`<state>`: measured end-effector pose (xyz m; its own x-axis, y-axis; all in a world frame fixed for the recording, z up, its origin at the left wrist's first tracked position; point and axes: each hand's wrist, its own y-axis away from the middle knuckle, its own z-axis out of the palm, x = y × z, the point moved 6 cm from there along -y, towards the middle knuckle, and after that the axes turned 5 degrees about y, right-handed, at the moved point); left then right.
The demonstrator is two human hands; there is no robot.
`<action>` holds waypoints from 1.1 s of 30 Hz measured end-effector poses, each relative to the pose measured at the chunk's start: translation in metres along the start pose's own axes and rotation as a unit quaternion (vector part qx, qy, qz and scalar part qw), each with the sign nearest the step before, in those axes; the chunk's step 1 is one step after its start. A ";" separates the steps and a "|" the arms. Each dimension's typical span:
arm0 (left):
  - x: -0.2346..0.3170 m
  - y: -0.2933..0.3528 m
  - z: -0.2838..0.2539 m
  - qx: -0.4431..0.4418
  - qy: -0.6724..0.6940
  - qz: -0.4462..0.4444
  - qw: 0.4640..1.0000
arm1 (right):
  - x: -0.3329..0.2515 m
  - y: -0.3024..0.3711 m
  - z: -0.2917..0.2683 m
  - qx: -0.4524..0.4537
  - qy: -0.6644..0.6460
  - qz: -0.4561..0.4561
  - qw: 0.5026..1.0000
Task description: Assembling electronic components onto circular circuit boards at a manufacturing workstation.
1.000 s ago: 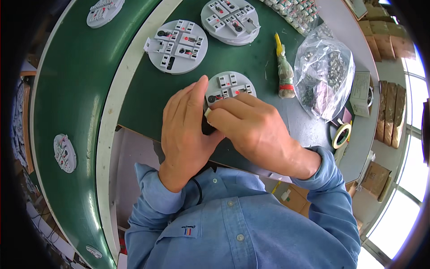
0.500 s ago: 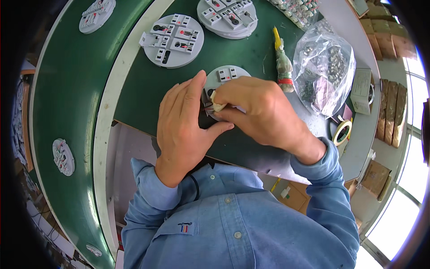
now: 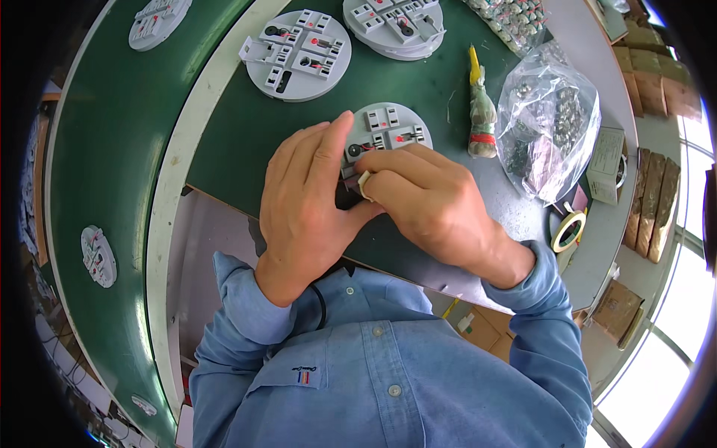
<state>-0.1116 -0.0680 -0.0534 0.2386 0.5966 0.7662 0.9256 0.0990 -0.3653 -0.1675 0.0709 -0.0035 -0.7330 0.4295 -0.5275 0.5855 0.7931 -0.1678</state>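
Overlapping round grey disc [image 3: 393,128] | raised blocks [image 3: 382,117], red spots [image 3: 400,139] | hands [image 3: 305,198] together, grip unclear

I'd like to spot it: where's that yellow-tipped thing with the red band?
In the head view, the yellow-tipped thing is right of centre, beyond the right hand, just left of the clear plastic bag.

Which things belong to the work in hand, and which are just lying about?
Likely part of it:
- grey round unit at left hand and right hand
- matching units, untouched

Apparently lying about:
- clear plastic bag
- yellow-tipped wrapped item
- tape roll
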 end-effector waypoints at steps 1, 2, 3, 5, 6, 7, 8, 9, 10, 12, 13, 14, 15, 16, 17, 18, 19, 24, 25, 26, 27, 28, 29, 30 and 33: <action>-0.001 0.000 0.000 -0.001 0.001 0.001 1.000 | 0.001 -0.003 0.001 -0.018 0.003 -0.008 1.000; -0.003 0.000 0.001 -0.006 0.000 -0.006 1.000 | 0.002 -0.006 0.002 -0.037 0.006 -0.016 0.999; -0.005 0.001 0.001 -0.010 -0.001 -0.012 1.000 | 0.003 -0.008 0.003 -0.055 0.010 -0.023 0.998; -0.005 0.000 0.000 -0.011 -0.003 -0.016 1.000 | 0.009 -0.010 -0.004 -0.031 0.006 -0.025 0.999; -0.005 -0.001 -0.001 -0.019 0.003 -0.025 1.000 | 0.012 -0.011 -0.010 -0.008 0.001 -0.028 1.000; -0.005 -0.001 0.000 -0.026 0.011 -0.034 0.999 | 0.016 -0.010 -0.017 0.013 -0.005 -0.029 0.999; -0.006 -0.002 0.001 -0.035 0.019 -0.044 0.998 | 0.017 -0.006 -0.024 0.012 -0.003 -0.031 0.999; -0.007 -0.004 0.002 -0.033 0.020 -0.044 0.998 | 0.030 0.001 -0.044 0.083 0.050 0.088 0.991; -0.006 -0.004 0.002 -0.034 0.012 -0.039 0.999 | 0.042 0.014 -0.062 0.152 0.102 0.207 0.961; -0.004 -0.005 0.003 -0.039 -0.003 -0.027 0.999 | 0.061 0.027 -0.066 0.120 0.173 0.251 0.945; -0.004 -0.006 0.003 -0.042 -0.002 -0.025 0.999 | 0.073 0.034 -0.067 0.088 0.242 0.292 0.921; -0.004 -0.006 0.002 -0.047 -0.008 -0.026 0.999 | 0.082 0.038 -0.068 0.055 0.308 0.330 0.890; -0.006 -0.005 0.003 -0.049 -0.014 -0.027 0.998 | 0.085 0.038 -0.070 0.056 0.309 0.333 0.889; -0.008 -0.006 0.004 -0.051 -0.021 -0.028 0.998 | 0.092 0.038 -0.069 0.025 0.283 0.367 0.886; -0.008 -0.007 0.005 -0.052 -0.021 -0.026 0.998 | 0.099 0.039 -0.067 -0.007 0.257 0.399 0.880; -0.007 -0.008 0.006 -0.052 -0.016 -0.023 0.998 | 0.104 0.042 -0.064 -0.039 0.229 0.429 0.873; -0.006 -0.009 0.006 -0.051 -0.011 -0.022 0.998 | 0.107 0.048 -0.065 -0.038 0.229 0.428 0.873; -0.001 -0.017 0.012 -0.046 -0.005 -0.025 0.999 | 0.085 0.080 -0.071 0.270 -0.324 0.357 0.833; -0.002 -0.015 0.012 -0.048 -0.006 -0.028 0.998 | 0.064 0.068 -0.062 0.270 -0.354 0.310 0.840; -0.002 -0.017 0.013 -0.048 -0.009 -0.026 0.998 | 0.049 0.055 -0.053 0.248 -0.321 0.287 0.868; -0.004 -0.017 0.013 -0.049 -0.016 -0.025 0.998 | 0.039 0.043 -0.041 0.224 -0.291 0.263 0.892; -0.005 -0.018 0.014 -0.050 -0.023 -0.025 0.998 | 0.032 0.033 -0.034 0.204 -0.224 0.230 0.925; -0.005 -0.021 0.014 -0.050 -0.023 -0.025 0.998 | 0.025 0.021 -0.030 0.181 -0.155 0.194 0.951; -0.002 -0.023 0.017 -0.043 -0.028 -0.016 0.999 | 0.027 0.018 -0.029 0.180 -0.157 0.193 0.952; -0.002 -0.027 0.024 -0.028 -0.038 0.000 0.999 | 0.023 0.003 -0.018 0.049 -0.022 0.135 0.989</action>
<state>-0.1439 -0.0528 -0.0577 0.2173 0.6558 0.7230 0.9411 0.0558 -0.3335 -0.1885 0.0911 -0.0009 -0.5307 0.5986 -0.6000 0.7904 0.6052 -0.0953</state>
